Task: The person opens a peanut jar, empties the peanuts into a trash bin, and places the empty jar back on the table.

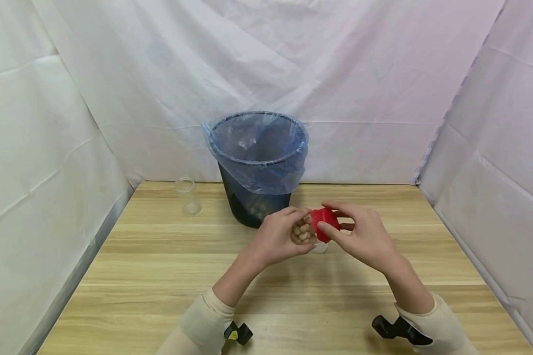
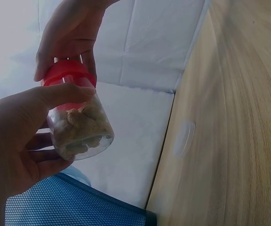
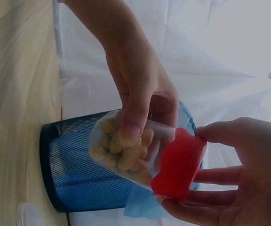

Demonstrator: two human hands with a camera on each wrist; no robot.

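Observation:
My left hand (image 1: 277, 236) grips a clear plastic jar (image 3: 161, 134) of unshelled peanuts (image 3: 126, 150), thumb on one side and fingers round the other. The jar is tilted over on its side above the table. A red cover (image 1: 324, 223) with a wavy edge sits over the jar's mouth. My right hand (image 1: 364, 236) pinches this cover between thumb and fingers, as the right wrist view shows. Whether the cover is fastened to the jar I cannot tell. Below the hands, a clear round lid (image 1: 320, 247) lies on the table.
Behind the hands stands a dark mesh bin (image 1: 259, 197) lined with a blue plastic bag (image 1: 266, 180). A second clear jar (image 1: 189, 199) without a lid stands to the bin's left. White cloth (image 1: 360, 88) hangs around the wooden table (image 1: 169, 266).

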